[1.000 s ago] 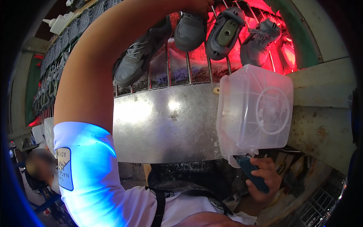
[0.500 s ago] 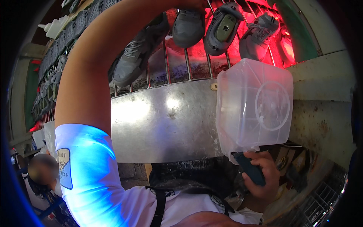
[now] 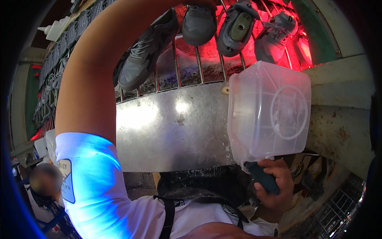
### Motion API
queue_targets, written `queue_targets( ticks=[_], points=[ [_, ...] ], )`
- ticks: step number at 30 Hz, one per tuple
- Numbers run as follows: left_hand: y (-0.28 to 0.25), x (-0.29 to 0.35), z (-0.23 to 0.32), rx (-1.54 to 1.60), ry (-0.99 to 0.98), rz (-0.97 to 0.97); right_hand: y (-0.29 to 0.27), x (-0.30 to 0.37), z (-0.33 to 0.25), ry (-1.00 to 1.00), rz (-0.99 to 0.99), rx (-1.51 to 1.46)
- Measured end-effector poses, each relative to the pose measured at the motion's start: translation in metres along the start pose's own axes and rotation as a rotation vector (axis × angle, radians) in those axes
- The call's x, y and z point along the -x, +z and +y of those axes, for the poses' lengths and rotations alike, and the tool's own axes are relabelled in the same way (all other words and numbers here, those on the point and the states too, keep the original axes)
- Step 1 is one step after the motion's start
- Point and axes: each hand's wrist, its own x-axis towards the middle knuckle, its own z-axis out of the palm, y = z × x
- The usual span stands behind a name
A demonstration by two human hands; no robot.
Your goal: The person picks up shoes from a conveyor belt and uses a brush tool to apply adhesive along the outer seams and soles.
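Note:
My left arm reaches up across the view to the rack. My left hand [image 3: 203, 3] is cut off by the top edge, right above the toe of a grey shoe [image 3: 199, 28]; its fingers are mostly hidden, so whether it grips the shoe cannot be told. At the lower right, my right hand [image 3: 278, 181] is closed around a dark teal, oblong piece [image 3: 262, 177] with rounded ends. The top end of that piece meets the lower rim of a translucent plastic tub [image 3: 274, 111] lying on the metal ledge.
More grey shoes stand on the metal bars: a laced one [image 3: 139, 55], one showing a green insole [image 3: 238, 30] and another laced one [image 3: 276, 36] under red light. A bare metal ledge [image 3: 175, 131] fronts the rack. Far left are rows of soles [image 3: 67, 44] and another person [image 3: 45, 179].
Very little differs. The dark teal piece in my right hand has shifted slightly up and left, and the whole view has moved a touch. My left hand stays by the same shoe.

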Motion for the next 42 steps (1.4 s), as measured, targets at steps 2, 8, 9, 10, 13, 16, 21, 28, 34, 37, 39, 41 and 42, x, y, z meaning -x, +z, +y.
queue_targets(
  ticks=[2,8,9,10,13,16,21,28,34,37,39,41,42],
  points=[
    [-0.001,0.000,-0.001,0.014,0.015,-0.005,0.000,0.001,0.000,0.009,-0.001,-0.002],
    [-0.016,-0.012,0.004,-0.060,-0.027,-0.179,0.004,0.012,0.006,0.010,0.030,-0.030],
    [-0.017,-0.012,0.004,-0.058,-0.030,-0.196,0.005,0.014,0.006,0.018,0.035,-0.051],
    [-0.018,-0.012,0.005,-0.068,-0.040,-0.221,0.007,0.015,0.005,0.025,0.039,-0.072],
    [-0.022,-0.018,0.009,-0.087,-0.058,-0.266,0.007,0.018,0.000,0.006,0.087,0.076],
    [-0.024,-0.020,0.010,-0.104,-0.070,-0.280,0.012,0.023,0.001,0.051,0.125,0.035],
    [-0.029,-0.027,0.013,-0.072,-0.110,-0.336,0.016,0.024,0.013,-0.008,0.166,0.043],
    [-0.021,-0.022,0.011,-0.136,-0.055,-0.240,0.012,0.016,0.007,0.030,0.129,0.200],
    [-0.020,-0.021,0.011,-0.143,-0.116,-0.142,0.016,0.012,0.006,0.057,0.224,0.176],
    [-0.017,-0.021,0.010,-0.110,-0.120,-0.106,0.013,0.013,0.013,-0.063,0.179,0.165],
    [-0.009,-0.015,0.005,-0.120,-0.135,-0.090,0.013,0.010,0.012,-0.116,0.174,0.224],
    [0.000,-0.018,0.009,-0.103,-0.128,-0.060,0.013,0.007,0.007,-0.091,0.161,0.254],
    [-0.003,-0.015,0.008,-0.097,-0.122,-0.051,0.013,0.004,0.004,-0.061,0.152,0.249]
  ],
)
